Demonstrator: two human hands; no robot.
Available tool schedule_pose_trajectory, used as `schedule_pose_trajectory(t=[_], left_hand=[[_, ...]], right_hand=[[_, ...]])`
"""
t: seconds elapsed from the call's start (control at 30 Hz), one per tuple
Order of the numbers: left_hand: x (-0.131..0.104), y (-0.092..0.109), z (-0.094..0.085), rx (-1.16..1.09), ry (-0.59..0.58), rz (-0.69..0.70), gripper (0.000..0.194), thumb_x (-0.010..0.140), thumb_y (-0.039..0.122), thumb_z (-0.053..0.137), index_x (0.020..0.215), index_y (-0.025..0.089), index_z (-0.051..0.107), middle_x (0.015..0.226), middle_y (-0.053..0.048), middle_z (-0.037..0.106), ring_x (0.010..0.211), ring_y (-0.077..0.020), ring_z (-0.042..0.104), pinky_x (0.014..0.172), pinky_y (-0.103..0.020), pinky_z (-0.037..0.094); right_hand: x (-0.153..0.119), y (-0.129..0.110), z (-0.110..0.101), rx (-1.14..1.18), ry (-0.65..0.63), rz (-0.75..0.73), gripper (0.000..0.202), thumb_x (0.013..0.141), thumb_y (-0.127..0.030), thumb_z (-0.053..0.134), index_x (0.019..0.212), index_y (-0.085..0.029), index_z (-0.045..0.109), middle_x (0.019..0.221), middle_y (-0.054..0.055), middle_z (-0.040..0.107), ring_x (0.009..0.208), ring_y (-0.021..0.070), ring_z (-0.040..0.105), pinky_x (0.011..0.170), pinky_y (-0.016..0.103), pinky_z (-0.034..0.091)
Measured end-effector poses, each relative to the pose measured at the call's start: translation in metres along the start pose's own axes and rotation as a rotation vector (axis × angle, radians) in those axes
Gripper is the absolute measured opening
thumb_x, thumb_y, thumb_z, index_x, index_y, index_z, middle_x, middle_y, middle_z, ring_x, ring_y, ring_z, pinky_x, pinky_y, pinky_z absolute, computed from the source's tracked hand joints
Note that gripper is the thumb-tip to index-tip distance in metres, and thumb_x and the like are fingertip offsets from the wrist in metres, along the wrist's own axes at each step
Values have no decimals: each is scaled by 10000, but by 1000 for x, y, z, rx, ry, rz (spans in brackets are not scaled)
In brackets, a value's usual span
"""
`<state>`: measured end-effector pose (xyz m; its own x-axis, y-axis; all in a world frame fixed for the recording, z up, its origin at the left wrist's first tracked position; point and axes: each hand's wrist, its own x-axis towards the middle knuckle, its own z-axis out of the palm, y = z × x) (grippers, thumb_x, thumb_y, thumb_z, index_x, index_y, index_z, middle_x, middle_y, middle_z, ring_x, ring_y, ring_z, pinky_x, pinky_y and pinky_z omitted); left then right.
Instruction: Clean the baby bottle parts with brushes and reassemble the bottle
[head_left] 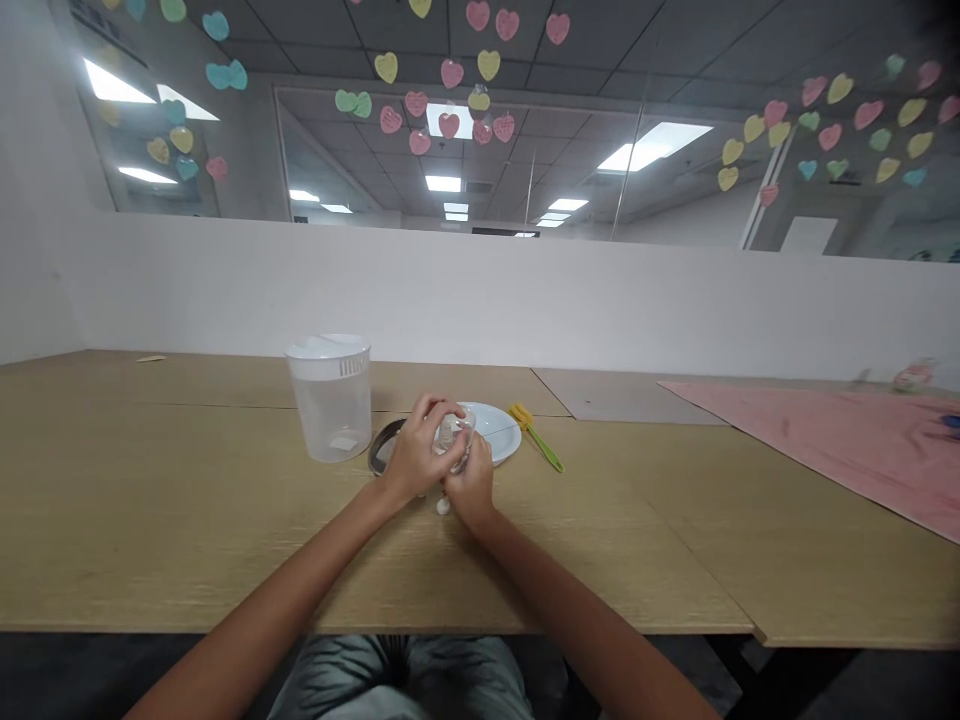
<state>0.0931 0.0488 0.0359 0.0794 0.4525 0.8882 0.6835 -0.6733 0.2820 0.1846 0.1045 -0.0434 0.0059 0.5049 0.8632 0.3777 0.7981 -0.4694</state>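
Both my hands meet over the table, close to the plate. My left hand [421, 450] is curled around a small clear container [454, 428], its fingers over the top and side. My right hand [472, 482] is closed at the container's lower right side. What is inside the container is too small to tell. Just below the hands lies a small white round thing [443, 507]. Behind the hands is a white plate [504, 432], partly hidden by them. A dark round-rimmed object [381, 444], partly covered by my left hand, sits to the left.
A tall translucent bucket [334, 410] with a white rim stands left of the hands. A yellow-headed utensil with a green handle [546, 452] lies right of the plate. Farther right, a pink cloth [825, 430] covers part of the table [600, 560]. A white partition [480, 300] rises behind.
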Motion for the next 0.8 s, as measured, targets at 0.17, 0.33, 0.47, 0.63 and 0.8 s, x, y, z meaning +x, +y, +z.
schedule_pose_trajectory(t=[0.17, 0.33, 0.47, 0.63, 0.8], left_hand=[[-26, -19, 17, 32, 108, -35, 175, 837, 265, 479, 982, 196, 549, 1013, -62, 491, 978, -191, 514, 878, -318, 431], [-49, -30, 25, 37, 119, -74, 297, 866, 259, 429, 1148, 195, 499, 1170, -95, 449, 1091, -209, 476, 944, -345, 399], [-55, -31, 27, -3, 67, -64, 368, 888, 276, 405, 1247, 198, 425, 1218, -98, 478, 1139, -215, 457, 980, -362, 368], [-59, -38, 30, -8, 72, -67, 447, 893, 337, 409, 1304, 168, 364, 1259, -117, 487, 1154, -226, 459, 974, -373, 375], [-63, -42, 34, -62, 94, -107, 452, 887, 353, 427, 1294, 163, 374, 1241, -116, 503, 1121, -216, 483, 962, -363, 383]], right_hand=[[-2, 1, 1, 4, 0, 13, 537, 763, -416, 583, 1203, -130, 467, 977, 129, 607, 896, 254, 549, 799, 396, 424], [-1, -1, -1, -16, -26, -31, 548, 771, -418, 593, 1220, -135, 459, 1059, 128, 609, 932, 254, 551, 844, 397, 405], [0, -3, -3, -24, -41, -22, 517, 786, -428, 565, 1193, -123, 477, 1065, 130, 612, 934, 254, 551, 830, 384, 404], [1, -3, -5, -19, -62, -22, 521, 794, -448, 556, 1190, -119, 471, 1092, 125, 602, 966, 255, 532, 845, 389, 392], [3, -4, -5, -30, -49, -39, 496, 775, -439, 582, 1143, -119, 492, 1031, 119, 623, 926, 247, 541, 839, 389, 382]])
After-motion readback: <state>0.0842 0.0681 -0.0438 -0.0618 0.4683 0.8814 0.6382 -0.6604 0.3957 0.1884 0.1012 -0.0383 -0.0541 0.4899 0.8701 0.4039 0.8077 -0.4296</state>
